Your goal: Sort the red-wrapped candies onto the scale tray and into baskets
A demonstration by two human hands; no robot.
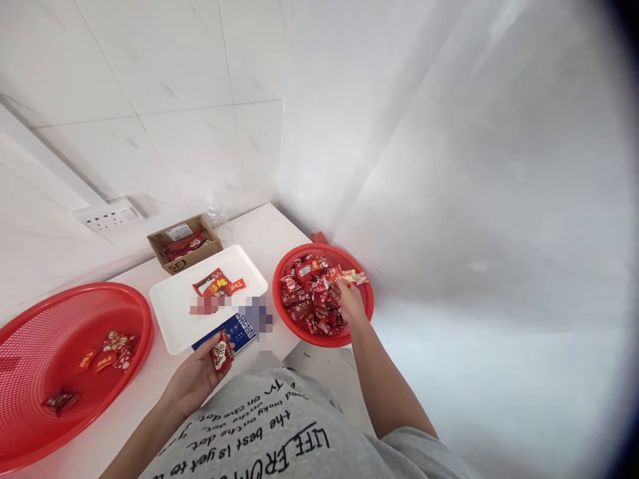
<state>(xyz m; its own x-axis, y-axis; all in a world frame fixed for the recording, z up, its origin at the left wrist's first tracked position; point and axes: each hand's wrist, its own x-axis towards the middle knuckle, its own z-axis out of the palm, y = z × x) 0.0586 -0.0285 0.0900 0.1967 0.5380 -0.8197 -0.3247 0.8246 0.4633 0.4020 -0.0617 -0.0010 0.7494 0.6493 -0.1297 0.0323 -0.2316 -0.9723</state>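
My left hand (pixel 197 376) is closed around a small red snack packet (pixel 221 352), held just in front of the white tray (pixel 172 313). My right hand (pixel 348 299) reaches into the small red basket (pixel 359 319) heaped with red wrapped candies (pixel 309 293); its fingers pinch a red and white candy (pixel 352 276) at the top of the pile. On the tray lie two red packets (pixel 217 285) and a blue card (pixel 229 329) at its near edge.
A large red basket (pixel 134 313) at the left holds several red packets (pixel 107 352). An open cardboard box (pixel 184 249) with red packets stands behind the tray. A wall socket strip (pixel 107 216) sits on the tiled wall. White walls close the corner at right.
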